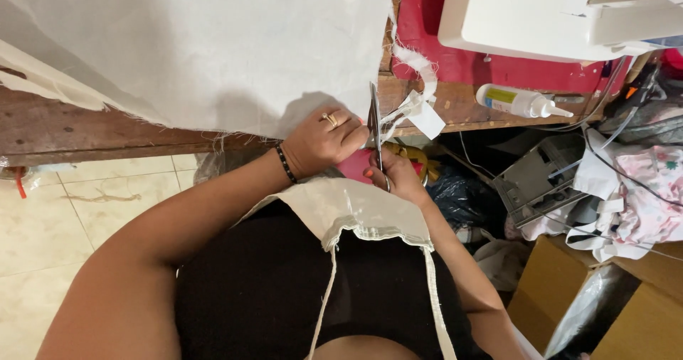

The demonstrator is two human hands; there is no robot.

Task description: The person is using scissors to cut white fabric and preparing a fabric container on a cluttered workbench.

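My left hand [321, 141], with a ring and a dark bead bracelet, grips the frayed edge of a large white cloth [206, 43] spread over the wooden table [64, 129]. My right hand [400, 176] is shut on metal scissors [375, 122], blades pointing up along the cloth's edge. A narrow frayed white strip [420, 90] hangs right of the blades. A cream cloth piece with straps [352, 210] lies on my lap.
A white sewing machine [541, 11] stands on a red mat [455, 65] at the top right. A white squeeze bottle [519, 102] lies on the table edge. Cardboard boxes [605, 296], cables and bundled fabric [640, 189] crowd the right. Tiled floor [64, 218] is at the left.
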